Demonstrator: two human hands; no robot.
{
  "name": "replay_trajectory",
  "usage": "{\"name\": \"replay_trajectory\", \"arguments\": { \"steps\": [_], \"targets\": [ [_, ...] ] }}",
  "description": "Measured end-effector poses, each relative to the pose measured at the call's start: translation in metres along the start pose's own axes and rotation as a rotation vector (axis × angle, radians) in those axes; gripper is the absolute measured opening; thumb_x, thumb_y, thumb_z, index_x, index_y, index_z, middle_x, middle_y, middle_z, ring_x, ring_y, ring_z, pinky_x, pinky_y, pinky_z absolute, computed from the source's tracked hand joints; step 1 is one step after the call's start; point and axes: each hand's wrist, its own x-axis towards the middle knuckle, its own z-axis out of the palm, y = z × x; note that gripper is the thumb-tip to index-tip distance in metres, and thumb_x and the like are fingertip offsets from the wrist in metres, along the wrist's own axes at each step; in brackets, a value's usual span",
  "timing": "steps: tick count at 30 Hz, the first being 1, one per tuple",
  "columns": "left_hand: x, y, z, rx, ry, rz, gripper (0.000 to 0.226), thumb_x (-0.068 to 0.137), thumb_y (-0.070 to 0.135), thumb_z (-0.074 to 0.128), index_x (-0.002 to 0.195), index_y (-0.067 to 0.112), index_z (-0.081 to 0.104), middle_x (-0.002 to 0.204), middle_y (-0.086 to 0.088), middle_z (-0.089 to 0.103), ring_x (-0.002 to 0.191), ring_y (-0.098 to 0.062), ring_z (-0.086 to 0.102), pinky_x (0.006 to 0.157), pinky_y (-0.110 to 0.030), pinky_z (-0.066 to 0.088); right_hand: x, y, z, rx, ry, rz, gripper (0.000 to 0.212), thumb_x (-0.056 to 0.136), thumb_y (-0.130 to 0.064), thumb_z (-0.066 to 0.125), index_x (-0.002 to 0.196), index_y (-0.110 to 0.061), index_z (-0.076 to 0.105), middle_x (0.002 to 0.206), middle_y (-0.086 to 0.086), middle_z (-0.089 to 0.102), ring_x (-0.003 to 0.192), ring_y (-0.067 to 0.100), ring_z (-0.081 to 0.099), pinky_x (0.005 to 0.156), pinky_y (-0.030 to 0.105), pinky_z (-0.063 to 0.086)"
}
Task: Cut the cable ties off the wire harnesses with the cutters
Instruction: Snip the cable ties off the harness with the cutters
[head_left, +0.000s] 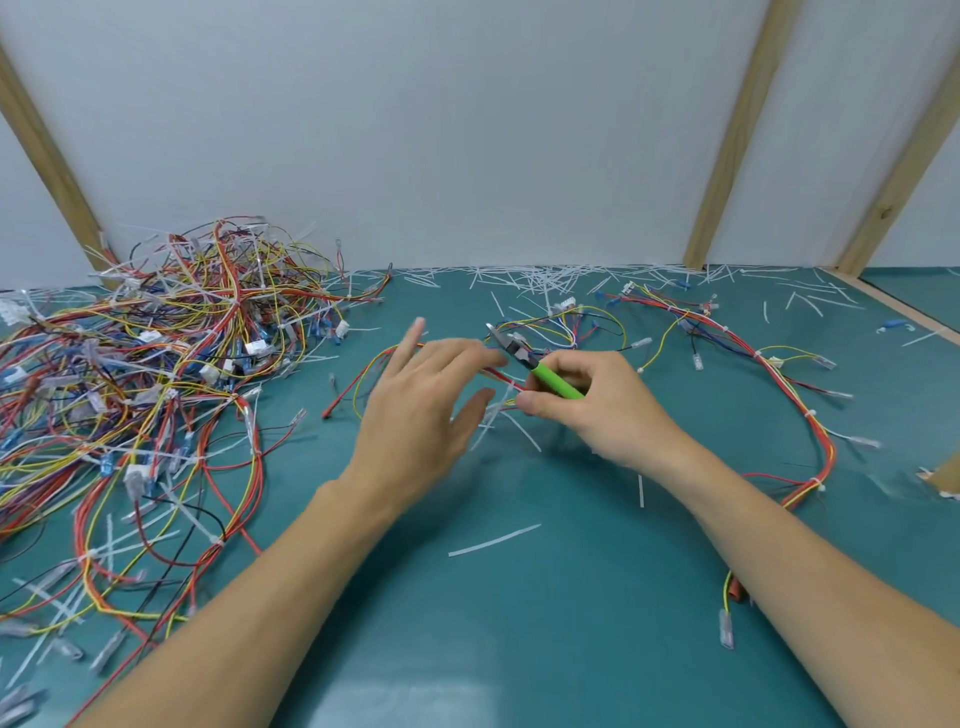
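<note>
Mid-desk (519, 623), right hand (597, 410) grips green cutters (540, 366), left hand (415, 410) open over harness (498, 376); between cuts, next: seat blades on white tie (511, 387), clear of wires

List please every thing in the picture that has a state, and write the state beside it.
left hand: open, fingers spread, holds nothing
right hand: grips the cutters
cutters: held, jaws look closed, blurred
harness under the hands: lies on the mat, a white tie still on it
pile of harnesses: tangled, ties still on
cut tie pieces: loose, scattered
</note>
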Motion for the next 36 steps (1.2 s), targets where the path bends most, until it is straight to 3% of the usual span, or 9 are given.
{"name": "replay_trajectory", "arguments": {
  "steps": [4, 8, 12, 15, 22, 26, 29, 33, 36],
  "targets": [
    [-0.001, -0.006, -0.001, -0.056, -0.020, -0.010, 0.016, 0.086, 0.024, 0.079, 0.099, 0.019, 0.072, 0.092, 0.008, 0.069, 0.090, -0.019, 0.065, 0.104, -0.035, 0.042, -0.001, -0.002, 0.002, 0.052, -0.057, -0.003, 0.015, 0.085, -0.020, 0.084, 0.081, -0.014, 0.070, 0.067, -0.010, 0.064, 0.067, 0.011, 0.051, 0.065, 0.023, 0.039],
    [-0.001, -0.006, 0.002, -0.127, -0.028, -0.015, 0.012, 0.085, 0.029, 0.078, 0.094, 0.021, 0.075, 0.083, 0.008, 0.065, 0.080, -0.012, 0.063, 0.079, -0.022, 0.037, -0.003, -0.002, 0.002, 0.061, -0.099, -0.017, 0.015, 0.086, -0.017, 0.083, 0.079, -0.017, 0.069, 0.065, -0.016, 0.064, 0.061, 0.002, 0.052, 0.061, 0.011, 0.039],
    [-0.003, -0.011, 0.003, -0.337, -0.049, -0.095, 0.014, 0.089, 0.034, 0.073, 0.092, 0.022, 0.078, 0.081, 0.011, 0.066, 0.074, -0.010, 0.063, 0.074, -0.035, 0.048, -0.002, -0.002, 0.003, 0.082, -0.095, -0.017, 0.013, 0.086, -0.015, 0.083, 0.082, -0.015, 0.070, 0.067, -0.015, 0.065, 0.064, 0.004, 0.056, 0.065, 0.013, 0.042],
    [-0.004, -0.011, 0.005, -0.359, -0.040, -0.150, 0.017, 0.089, 0.040, 0.070, 0.084, 0.025, 0.077, 0.072, 0.015, 0.062, 0.070, -0.008, 0.056, 0.072, -0.045, 0.047, -0.003, -0.002, 0.004, 0.075, -0.093, -0.011, 0.011, 0.087, -0.014, 0.082, 0.084, -0.014, 0.071, 0.072, -0.009, 0.068, 0.068, 0.006, 0.060, 0.070, 0.019, 0.045],
    [-0.004, -0.012, 0.007, -0.289, -0.064, -0.229, 0.027, 0.090, 0.049, 0.068, 0.079, 0.026, 0.075, 0.071, 0.014, 0.066, 0.073, -0.013, 0.053, 0.074, -0.041, 0.045, -0.003, 0.001, 0.008, 0.035, -0.062, 0.009, 0.012, 0.087, -0.014, 0.080, 0.082, -0.017, 0.070, 0.066, -0.013, 0.066, 0.061, 0.008, 0.052, 0.058, 0.017, 0.039],
    [-0.004, -0.017, 0.008, -0.318, -0.095, -0.197, 0.008, 0.092, 0.030, 0.071, 0.088, 0.024, 0.073, 0.074, 0.020, 0.064, 0.078, -0.011, 0.057, 0.074, -0.039, 0.049, -0.003, 0.000, 0.008, 0.033, -0.005, 0.041, 0.010, 0.087, -0.017, 0.081, 0.085, -0.015, 0.071, 0.079, 0.008, 0.074, 0.070, 0.016, 0.053, 0.069, 0.031, 0.040],
    [-0.005, -0.019, 0.009, -0.344, -0.077, -0.241, 0.004, 0.093, 0.023, 0.071, 0.089, 0.021, 0.071, 0.073, 0.018, 0.064, 0.074, -0.010, 0.059, 0.072, -0.035, 0.051, -0.002, 0.000, 0.007, -0.008, 0.057, 0.047, 0.012, 0.087, -0.029, 0.080, 0.085, -0.021, 0.073, 0.083, 0.003, 0.078, 0.081, 0.030, 0.068, 0.079, 0.041, 0.050],
    [-0.004, -0.023, 0.007, -0.416, 0.020, -0.339, 0.009, 0.091, 0.023, 0.074, 0.084, 0.018, 0.069, 0.064, 0.010, 0.067, 0.061, -0.006, 0.061, 0.058, -0.011, 0.039, -0.001, 0.002, -0.006, -0.297, 0.223, -0.079, 0.030, 0.080, -0.061, 0.077, 0.078, -0.032, 0.070, 0.068, -0.018, 0.065, 0.064, 0.006, 0.056, 0.062, 0.026, 0.042],
    [-0.004, -0.027, 0.006, -0.286, 0.067, -0.339, 0.014, 0.088, 0.040, 0.073, 0.080, 0.028, 0.073, 0.063, 0.015, 0.065, 0.064, -0.004, 0.059, 0.057, -0.023, 0.041, 0.001, 0.004, -0.018, -0.486, 0.241, -0.145, 0.041, 0.074, -0.077, 0.070, 0.079, -0.036, 0.070, 0.068, -0.018, 0.064, 0.068, 0.007, 0.056, 0.066, 0.034, 0.048]
  ]
}}
